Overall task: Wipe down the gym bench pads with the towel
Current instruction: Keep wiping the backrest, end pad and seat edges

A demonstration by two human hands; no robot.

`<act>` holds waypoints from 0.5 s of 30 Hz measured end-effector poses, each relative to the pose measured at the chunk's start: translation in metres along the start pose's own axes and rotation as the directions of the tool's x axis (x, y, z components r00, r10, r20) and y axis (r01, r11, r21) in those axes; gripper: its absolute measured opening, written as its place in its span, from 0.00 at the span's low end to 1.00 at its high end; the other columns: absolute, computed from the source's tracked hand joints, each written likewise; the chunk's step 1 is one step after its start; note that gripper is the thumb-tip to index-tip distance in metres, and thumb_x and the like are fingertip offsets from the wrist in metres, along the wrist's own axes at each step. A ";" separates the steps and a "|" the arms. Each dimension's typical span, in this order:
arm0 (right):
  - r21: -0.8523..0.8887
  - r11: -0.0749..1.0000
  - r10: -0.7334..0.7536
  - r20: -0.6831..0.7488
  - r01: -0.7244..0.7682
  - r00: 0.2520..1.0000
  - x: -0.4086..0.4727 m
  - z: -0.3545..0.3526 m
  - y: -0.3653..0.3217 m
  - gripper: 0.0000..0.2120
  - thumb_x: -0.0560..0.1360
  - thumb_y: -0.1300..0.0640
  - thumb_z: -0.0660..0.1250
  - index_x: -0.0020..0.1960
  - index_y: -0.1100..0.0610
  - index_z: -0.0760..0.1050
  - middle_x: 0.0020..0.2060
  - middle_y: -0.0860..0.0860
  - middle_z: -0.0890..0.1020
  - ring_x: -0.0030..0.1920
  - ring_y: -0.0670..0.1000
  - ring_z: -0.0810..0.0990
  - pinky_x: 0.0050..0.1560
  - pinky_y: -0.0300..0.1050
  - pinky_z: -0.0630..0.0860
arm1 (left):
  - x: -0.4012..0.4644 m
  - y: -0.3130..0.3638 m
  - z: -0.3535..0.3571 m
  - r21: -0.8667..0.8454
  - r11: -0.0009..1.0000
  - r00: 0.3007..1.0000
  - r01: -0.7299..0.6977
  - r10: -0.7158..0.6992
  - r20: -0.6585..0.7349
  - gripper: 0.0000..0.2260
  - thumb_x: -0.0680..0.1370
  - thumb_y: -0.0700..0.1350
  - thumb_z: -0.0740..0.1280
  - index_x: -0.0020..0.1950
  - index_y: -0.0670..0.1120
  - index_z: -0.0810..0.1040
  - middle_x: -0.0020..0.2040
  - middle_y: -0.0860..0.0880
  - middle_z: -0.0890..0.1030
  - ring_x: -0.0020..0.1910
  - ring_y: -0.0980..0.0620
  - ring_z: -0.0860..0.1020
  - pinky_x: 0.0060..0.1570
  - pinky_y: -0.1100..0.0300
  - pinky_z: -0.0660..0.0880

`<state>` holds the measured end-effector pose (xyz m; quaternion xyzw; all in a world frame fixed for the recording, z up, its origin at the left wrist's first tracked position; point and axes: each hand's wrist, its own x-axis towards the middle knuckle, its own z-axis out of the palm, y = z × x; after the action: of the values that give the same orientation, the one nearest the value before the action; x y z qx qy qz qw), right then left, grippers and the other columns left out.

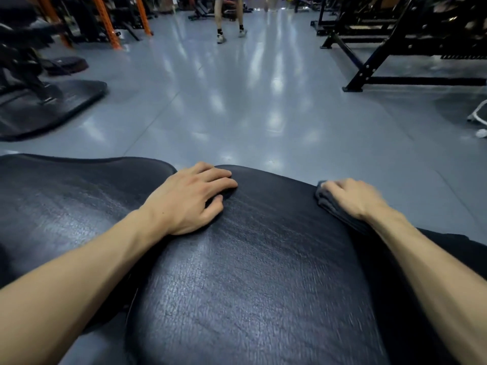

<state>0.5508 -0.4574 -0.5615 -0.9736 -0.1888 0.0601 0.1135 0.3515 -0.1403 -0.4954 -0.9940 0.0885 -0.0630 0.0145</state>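
A folded dark grey cloth towel (332,206) is lying on the right edge of the near black, textured vinyl bench pad (250,272), bunched beneath the right hand (353,197). The right hand's grip is closing over the towel, fingers curled down around its far end, and is slightly blurred. The left hand (191,197) is resting on the pad's far left corner, fingers loosely bent and touching the vinyl, its grip holding nothing. A second black vinyl pad (66,196) is sitting just beside the first, to the left, partly under the left forearm. Beyond the bench, a glossy grey gym floor (237,106) is reflecting the ceiling lights. A black steel rack frame (369,67) is standing at far right, orange uprights (105,22) at far left, and another person's legs (229,19) are showing in the distance
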 end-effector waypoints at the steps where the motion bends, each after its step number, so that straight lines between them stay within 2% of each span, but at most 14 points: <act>1: -0.004 0.998 -0.059 -0.013 0.059 0.998 0.009 0.003 -0.025 0.36 0.69 0.29 0.42 0.52 0.47 0.80 0.57 0.61 0.83 0.53 0.62 0.80 0.48 0.52 0.72 | 0.000 0.000 -0.002 0.000 1.000 1.000 -0.001 0.001 0.007 0.23 0.79 0.54 0.53 0.71 0.55 0.75 0.72 0.54 0.75 0.68 0.49 0.72 0.70 0.50 0.69; 4: 0.042 0.982 -0.181 -0.040 0.183 0.983 0.021 0.008 -0.089 0.31 0.69 0.25 0.44 0.44 0.48 0.73 0.49 0.57 0.83 0.46 0.59 0.75 0.45 0.52 0.69 | 0.002 0.002 -0.004 0.012 1.000 0.999 -0.007 0.007 0.042 0.23 0.80 0.53 0.53 0.72 0.54 0.74 0.73 0.54 0.74 0.69 0.49 0.72 0.72 0.51 0.68; 6: 0.091 0.980 -0.174 -0.025 0.176 0.984 0.019 0.009 -0.095 0.35 0.68 0.20 0.44 0.47 0.46 0.74 0.47 0.52 0.81 0.46 0.58 0.75 0.45 0.52 0.68 | 0.000 0.003 -0.006 0.014 1.000 0.998 0.005 -0.005 0.056 0.23 0.80 0.52 0.52 0.73 0.54 0.74 0.75 0.53 0.73 0.70 0.49 0.71 0.73 0.51 0.67; 8: 0.123 0.982 -0.143 0.008 0.141 0.990 0.011 0.008 -0.068 0.42 0.65 0.16 0.41 0.55 0.44 0.76 0.49 0.51 0.81 0.49 0.58 0.77 0.48 0.53 0.70 | -0.001 0.004 -0.008 0.013 1.000 0.997 0.018 -0.019 0.069 0.24 0.80 0.53 0.51 0.74 0.53 0.73 0.76 0.53 0.72 0.71 0.50 0.71 0.74 0.51 0.66; 11: 0.136 0.989 -0.053 0.025 0.049 0.998 -0.006 0.003 0.003 0.48 0.62 0.13 0.37 0.53 0.45 0.78 0.56 0.54 0.84 0.55 0.60 0.80 0.53 0.54 0.74 | -0.002 0.011 -0.011 0.032 0.999 0.996 0.025 -0.027 0.089 0.26 0.80 0.54 0.48 0.76 0.52 0.71 0.77 0.52 0.70 0.73 0.49 0.70 0.75 0.52 0.64; 13: 0.112 0.992 0.045 0.061 -0.052 0.997 -0.024 -0.003 0.055 0.54 0.60 0.12 0.35 0.57 0.46 0.81 0.60 0.56 0.84 0.59 0.60 0.81 0.56 0.54 0.75 | -0.004 0.016 -0.012 0.027 0.999 0.995 0.037 -0.040 0.094 0.27 0.80 0.54 0.48 0.76 0.51 0.71 0.77 0.52 0.69 0.74 0.49 0.70 0.76 0.53 0.63; 15: 0.084 0.988 0.125 0.071 -0.131 0.990 -0.045 -0.007 0.101 0.57 0.58 0.12 0.33 0.59 0.45 0.83 0.60 0.57 0.84 0.59 0.61 0.81 0.58 0.55 0.75 | -0.005 0.017 -0.012 0.019 0.999 0.995 0.051 -0.053 0.083 0.27 0.80 0.55 0.48 0.76 0.51 0.72 0.77 0.52 0.70 0.74 0.49 0.69 0.76 0.53 0.63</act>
<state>0.5458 -0.5669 -0.5758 -0.9753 -0.1265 0.1072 0.1462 0.3425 -0.1567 -0.4844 -0.9976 0.0614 -0.0223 0.0249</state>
